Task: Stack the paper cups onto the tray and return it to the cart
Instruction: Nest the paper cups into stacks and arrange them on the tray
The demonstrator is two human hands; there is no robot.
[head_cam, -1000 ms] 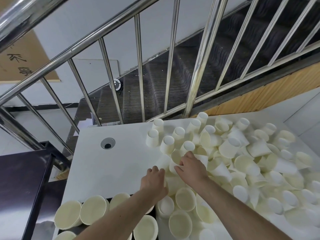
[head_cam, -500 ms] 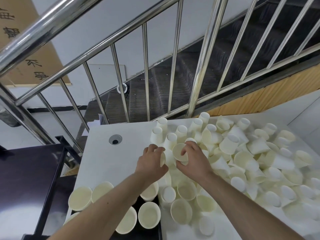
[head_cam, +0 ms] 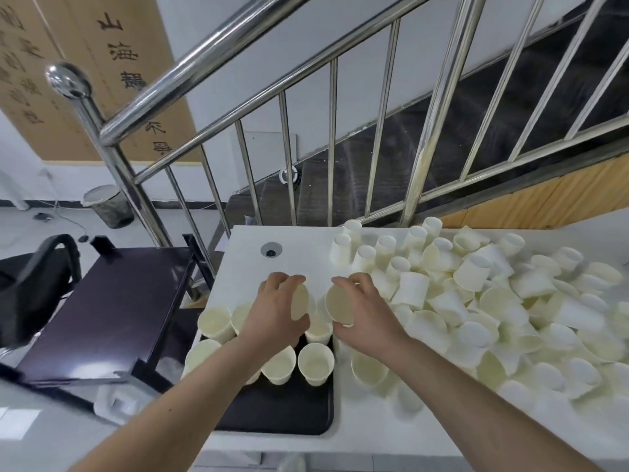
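Note:
My left hand (head_cam: 277, 313) grips one paper cup (head_cam: 300, 301), its mouth turned to the right. My right hand (head_cam: 364, 315) grips another paper cup (head_cam: 338, 304), mouth facing left. Both hands hover over the far end of a black tray (head_cam: 289, 412) on the white table (head_cam: 245, 267). Several upright cups (head_cam: 315, 362) stand on the tray beneath my hands. A big heap of loose paper cups (head_cam: 493, 311) covers the table to the right, some upright, some upside down, some tipped over.
A dark cart (head_cam: 112, 311) stands left of the table, with a black chair (head_cam: 32, 284) beyond it. A steel stair railing (head_cam: 417, 158) rises right behind the table. A round cable hole (head_cam: 271, 250) is in the tabletop. A waste bin (head_cam: 108, 206) sits on the floor.
Both hands lifted a cup each out of the heap and drew back left over the tray. The camera tilted and swung, bringing the tray and cart into view.

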